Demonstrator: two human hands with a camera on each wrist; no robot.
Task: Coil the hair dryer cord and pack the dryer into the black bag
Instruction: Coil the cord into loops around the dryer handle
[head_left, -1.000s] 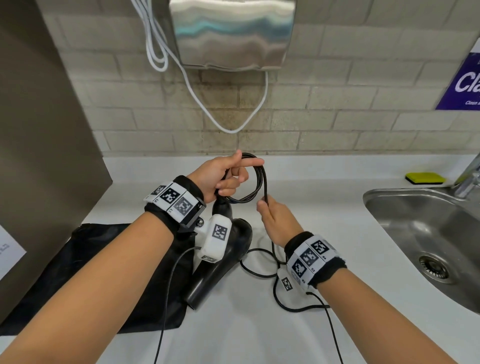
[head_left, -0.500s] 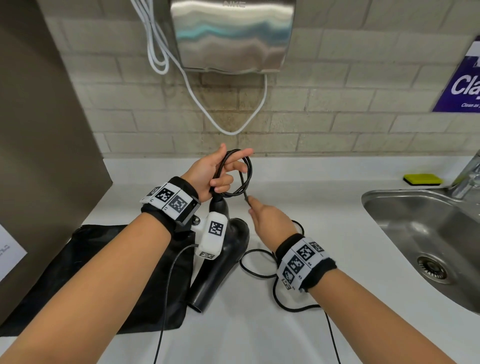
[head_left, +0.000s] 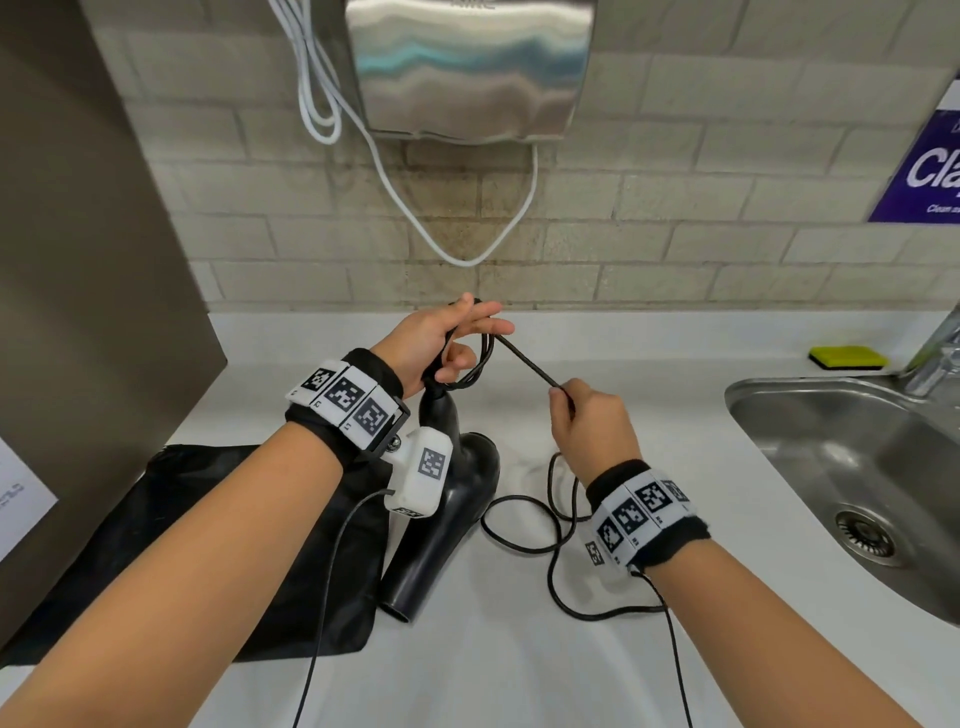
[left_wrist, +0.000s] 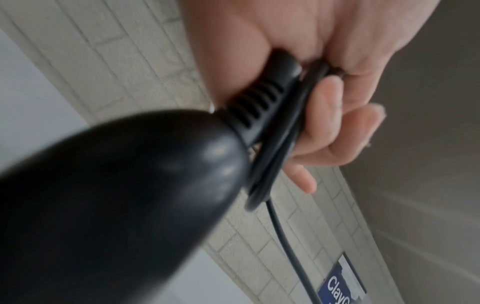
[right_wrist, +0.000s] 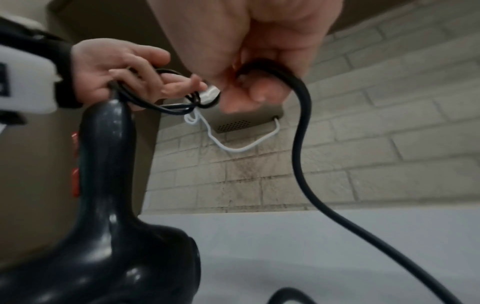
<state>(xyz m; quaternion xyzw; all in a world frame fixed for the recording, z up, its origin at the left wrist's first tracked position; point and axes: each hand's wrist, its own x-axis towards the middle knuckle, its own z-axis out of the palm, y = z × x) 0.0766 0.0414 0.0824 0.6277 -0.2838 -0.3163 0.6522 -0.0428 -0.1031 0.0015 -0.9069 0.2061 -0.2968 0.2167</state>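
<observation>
A black hair dryer (head_left: 457, 499) stands on the white counter, barrel end down toward me, handle up. My left hand (head_left: 447, 345) grips the top of the handle (left_wrist: 259, 98) and holds several loops of the black cord (head_left: 478, 364) against it. From the coil a straight stretch of cord (head_left: 524, 358) runs right to my right hand (head_left: 587, 421), which pinches it (right_wrist: 265, 67). Loose cord (head_left: 545, 540) lies on the counter below that hand. The black bag (head_left: 208, 530) lies flat to the left, partly under my left forearm and the dryer.
A steel sink (head_left: 852, 483) is set in the counter (head_left: 519, 675) at the right, with a yellow-green sponge (head_left: 849, 357) behind it. A hand dryer (head_left: 467, 67) with white cables hangs on the brick wall. A grey panel (head_left: 78, 312) bounds the left side.
My right hand has moved right and toward me, drawing a length of cord taut out of the coil. My left hand keeps the coil at the dryer handle.
</observation>
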